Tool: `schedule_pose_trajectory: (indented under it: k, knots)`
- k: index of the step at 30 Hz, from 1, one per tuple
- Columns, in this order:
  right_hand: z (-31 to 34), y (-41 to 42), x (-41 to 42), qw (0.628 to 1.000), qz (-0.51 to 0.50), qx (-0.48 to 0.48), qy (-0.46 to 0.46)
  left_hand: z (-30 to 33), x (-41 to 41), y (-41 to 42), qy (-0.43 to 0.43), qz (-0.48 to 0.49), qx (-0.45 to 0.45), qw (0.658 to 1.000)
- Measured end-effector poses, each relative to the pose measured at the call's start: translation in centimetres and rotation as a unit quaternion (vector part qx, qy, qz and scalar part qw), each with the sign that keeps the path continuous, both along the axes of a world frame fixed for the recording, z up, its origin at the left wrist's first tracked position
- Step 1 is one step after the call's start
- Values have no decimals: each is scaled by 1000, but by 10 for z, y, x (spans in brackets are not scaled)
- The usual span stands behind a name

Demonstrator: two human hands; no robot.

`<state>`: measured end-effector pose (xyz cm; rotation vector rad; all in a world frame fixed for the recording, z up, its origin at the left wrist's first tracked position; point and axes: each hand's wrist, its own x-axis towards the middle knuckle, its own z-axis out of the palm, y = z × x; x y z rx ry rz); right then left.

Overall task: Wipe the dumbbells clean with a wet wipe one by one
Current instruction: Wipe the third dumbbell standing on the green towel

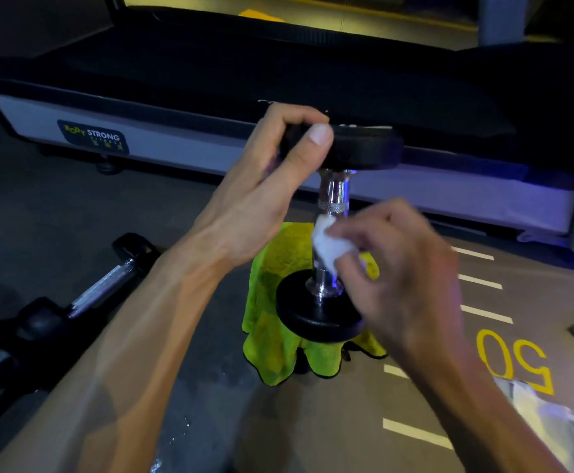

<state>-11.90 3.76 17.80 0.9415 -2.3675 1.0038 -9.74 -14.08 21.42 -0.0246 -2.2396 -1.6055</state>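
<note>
Wiping the chrome handle of the upright dumbbell (pixel 333 230).

My left hand (pixel 261 186) grips its top plate, thumb over the rim; my right hand (pixel 401 264) pinches the wet wipe (pixel 330 245) against the shaft, just above the lower plate. Next, I judge, comes the plates.

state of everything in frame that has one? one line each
dumbbell: upright on end, lower head over the green towel
left hand: grips the top head
right hand: presses the wet wipe to the chrome handle
wet wipe: bunched up
green towel: draped, crumpled
other dumbbells: lying on the floor, left
</note>
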Motion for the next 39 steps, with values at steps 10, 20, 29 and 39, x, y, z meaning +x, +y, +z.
schedule_pose_trajectory:
  k: [10, 20, 29, 39]
  knots:
    - [-32, 4, 14, 1000, -2, 1, -17, -1, -1, -1, 12, -13, 23, 1000]
    - [-9, -7, -4, 998, 39, 26, 48, 1, 0, 1, 6, -8, 23, 1000]
    - [-25, -1, 3, 995, -5, 9, 95, -1, -2, 1, 4, 11, 18, 1000]
    - [-8, -2, -3, 996, 38, 46, 67, -2, -2, 1, 7, -1, 16, 1000]
